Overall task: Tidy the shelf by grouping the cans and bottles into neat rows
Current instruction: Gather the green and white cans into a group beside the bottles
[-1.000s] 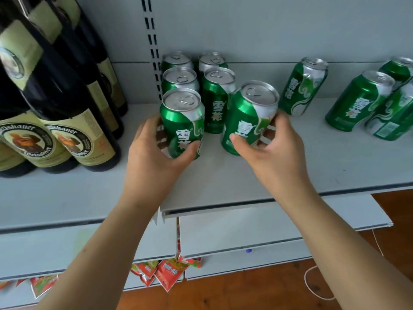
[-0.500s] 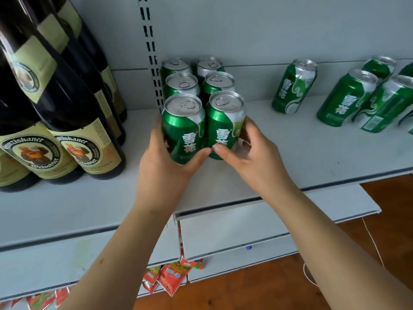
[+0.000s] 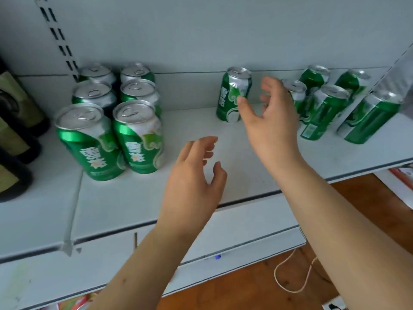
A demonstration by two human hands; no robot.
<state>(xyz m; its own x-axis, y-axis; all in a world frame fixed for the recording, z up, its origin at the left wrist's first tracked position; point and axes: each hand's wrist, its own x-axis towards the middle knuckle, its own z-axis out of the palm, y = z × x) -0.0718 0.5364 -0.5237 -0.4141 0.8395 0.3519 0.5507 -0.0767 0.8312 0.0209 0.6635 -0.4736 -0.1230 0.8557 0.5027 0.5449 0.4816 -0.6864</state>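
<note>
Several green cans stand in two neat rows at the left of the white shelf (image 3: 234, 175); the front pair are one can (image 3: 89, 142) and its neighbour (image 3: 139, 136). A lone green can (image 3: 232, 95) stands upright mid-shelf. My right hand (image 3: 271, 121) hovers just right of it, fingers spread, thumb near its side, holding nothing. My left hand (image 3: 194, 180) floats over the bare shelf, fingers loosely curved and empty. A loose cluster of several green cans (image 3: 324, 110) stands at the right, partly behind my right hand.
Dark bottles with cream labels (image 3: 15, 135) stand at the far left edge. A slotted upright (image 3: 58, 36) runs up the back wall. Below the shelf lip are a lower shelf (image 3: 245, 222), red packets (image 3: 73, 304), wooden floor and a white cord (image 3: 288, 276).
Both hands have let go of the front pair of cans, which now stand in the rows. Both hands and the view have moved right, my right hand reaching the lone can.
</note>
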